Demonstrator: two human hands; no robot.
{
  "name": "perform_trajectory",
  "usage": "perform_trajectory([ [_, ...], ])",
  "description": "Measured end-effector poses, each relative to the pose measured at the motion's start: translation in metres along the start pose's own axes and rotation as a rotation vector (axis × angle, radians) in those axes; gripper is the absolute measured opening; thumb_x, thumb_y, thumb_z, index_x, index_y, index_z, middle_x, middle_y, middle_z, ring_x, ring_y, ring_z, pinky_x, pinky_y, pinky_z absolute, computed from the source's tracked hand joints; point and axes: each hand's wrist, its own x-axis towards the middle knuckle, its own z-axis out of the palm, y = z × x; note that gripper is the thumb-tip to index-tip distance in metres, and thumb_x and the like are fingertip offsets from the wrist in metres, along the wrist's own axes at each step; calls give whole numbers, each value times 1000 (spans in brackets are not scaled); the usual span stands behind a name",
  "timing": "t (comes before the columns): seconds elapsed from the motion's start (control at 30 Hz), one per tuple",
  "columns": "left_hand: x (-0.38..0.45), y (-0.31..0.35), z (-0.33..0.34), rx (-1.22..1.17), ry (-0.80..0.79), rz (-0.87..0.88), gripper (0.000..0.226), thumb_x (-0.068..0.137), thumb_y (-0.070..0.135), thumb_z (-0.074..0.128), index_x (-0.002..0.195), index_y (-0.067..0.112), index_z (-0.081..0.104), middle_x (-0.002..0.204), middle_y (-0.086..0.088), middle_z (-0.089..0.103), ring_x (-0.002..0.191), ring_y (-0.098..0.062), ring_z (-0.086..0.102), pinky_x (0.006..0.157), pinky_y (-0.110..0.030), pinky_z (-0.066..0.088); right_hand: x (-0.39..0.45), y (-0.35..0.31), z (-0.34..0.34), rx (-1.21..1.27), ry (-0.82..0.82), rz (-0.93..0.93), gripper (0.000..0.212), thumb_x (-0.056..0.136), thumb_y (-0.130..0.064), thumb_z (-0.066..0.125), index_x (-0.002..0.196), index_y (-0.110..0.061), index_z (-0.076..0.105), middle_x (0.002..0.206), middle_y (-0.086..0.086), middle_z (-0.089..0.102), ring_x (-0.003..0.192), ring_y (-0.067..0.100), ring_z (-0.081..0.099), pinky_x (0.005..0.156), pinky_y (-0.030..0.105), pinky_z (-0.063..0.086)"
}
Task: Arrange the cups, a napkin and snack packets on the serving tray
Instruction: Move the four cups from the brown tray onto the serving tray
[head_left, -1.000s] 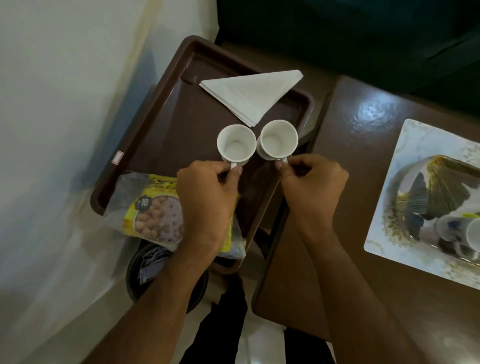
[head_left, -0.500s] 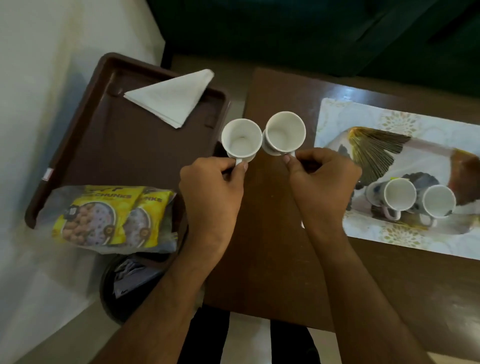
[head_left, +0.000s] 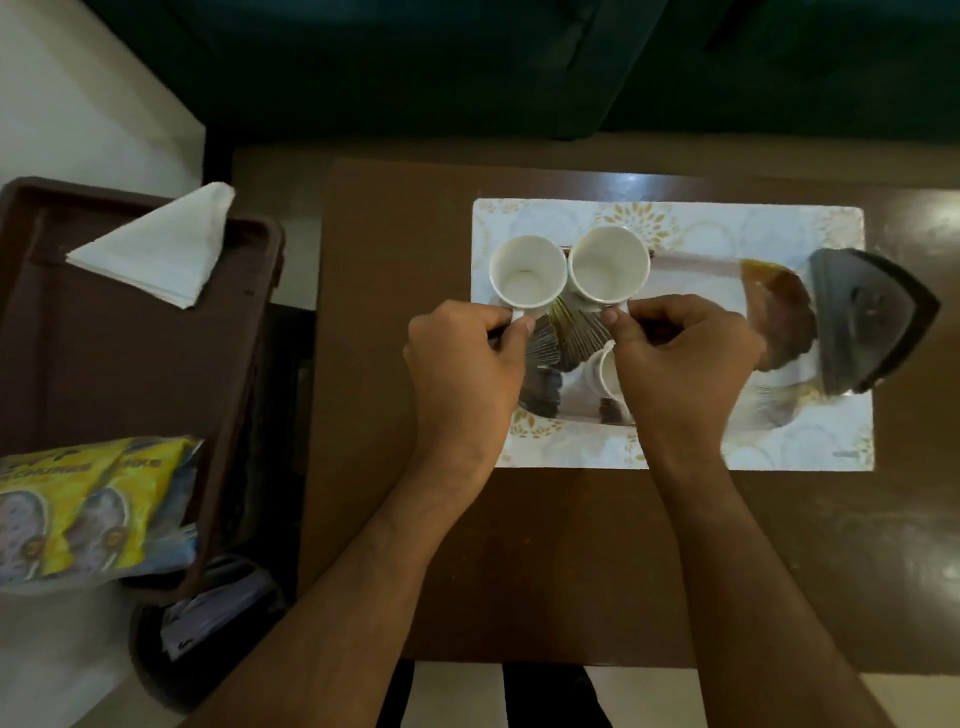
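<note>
above the patterned tray (head_left: 810, 441), left hand (head_left: 465, 371) and right hand (head_left: 683, 358) each pinch a cup's handle.

Two white cups held by their handles over a patterned tray on a brown table.

The left hand (head_left: 467, 364) pinches the handle of the left cup (head_left: 527, 271); the right hand (head_left: 685, 358) pinches the handle of the right cup (head_left: 609, 265), the two rims nearly touching above the patterned tray (head_left: 779, 431). Another cup (head_left: 605, 371) peeks out beside the right hand. A dark iron (head_left: 867, 317) sits at the tray's right end. To the left, a brown tray (head_left: 130, 364) holds a folded napkin (head_left: 156, 249) and yellow snack packets (head_left: 88, 509).
</note>
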Motion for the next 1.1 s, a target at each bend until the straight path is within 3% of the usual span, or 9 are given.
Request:
perform_trajectory([
  [0.1, 6, 10, 23, 16, -66, 11, 13, 92, 22, 82, 90, 10, 86, 78, -5, 82, 68, -14, 74, 66, -32, 62, 20, 19, -14, -27, 7, 9, 18, 85, -23, 86, 96, -9, 84, 88, 6, 81, 76, 17, 74, 77, 31, 60],
  [0.2, 13, 13, 42, 34, -117, 19, 18, 94, 23, 80, 86, 8, 85, 74, -8, 79, 66, -20, 73, 68, -44, 60, 37, 38, -22, -45, 8, 14, 16, 83, -22, 86, 92, -8, 84, 84, 7, 81, 69, 13, 70, 69, 16, 51],
  [0.27, 17, 18, 53, 31, -149, 11, 17, 94, 23, 80, 86, 8, 85, 72, -9, 79, 66, -22, 72, 69, -46, 60, 49, 49, -27, -66, 1, 16, 14, 83, -20, 86, 89, -9, 84, 82, 6, 81, 65, 10, 67, 64, 5, 42],
  [0.37, 20, 22, 67, 36, -169, 1, 18, 93, 22, 81, 84, 7, 84, 69, -11, 77, 64, -25, 71, 68, -48, 58, 59, 63, -31, -70, -11, 13, 10, 81, -17, 87, 86, -8, 84, 79, 7, 81, 58, 4, 64, 64, 14, 45],
  [0.47, 22, 21, 78, 40, -197, -4, 20, 94, 22, 81, 84, 6, 84, 69, -13, 77, 67, -30, 71, 72, -50, 58, 67, 75, -33, -78, -30, 11, 12, 81, -17, 87, 87, -8, 84, 80, 7, 81, 59, 2, 62, 66, 11, 44],
  [0.63, 26, 22, 88, 65, -240, -5, 16, 94, 24, 80, 90, 10, 86, 73, -10, 78, 70, -27, 70, 75, -49, 57, 78, 85, -34, -78, -52, 27, 16, 81, -20, 88, 90, -8, 84, 84, 9, 82, 71, 18, 73, 75, 34, 60],
  [0.73, 28, 21, 91, 63, -244, -23, 15, 93, 22, 80, 90, 8, 86, 75, -11, 79, 72, -29, 71, 78, -50, 57, 82, 88, -35, -85, -80, 52, 19, 80, -20, 89, 94, -8, 84, 88, 10, 82, 75, 23, 75, 79, 39, 62],
  [1.1, 33, 26, 89, 103, -243, -79, 16, 91, 25, 84, 93, 10, 85, 83, -7, 82, 78, -25, 75, 86, -49, 60, 87, 94, -40, -121, -208, 97, 20, 81, -20, 88, 96, -7, 84, 88, 11, 82, 72, 16, 68, 75, 23, 49],
])
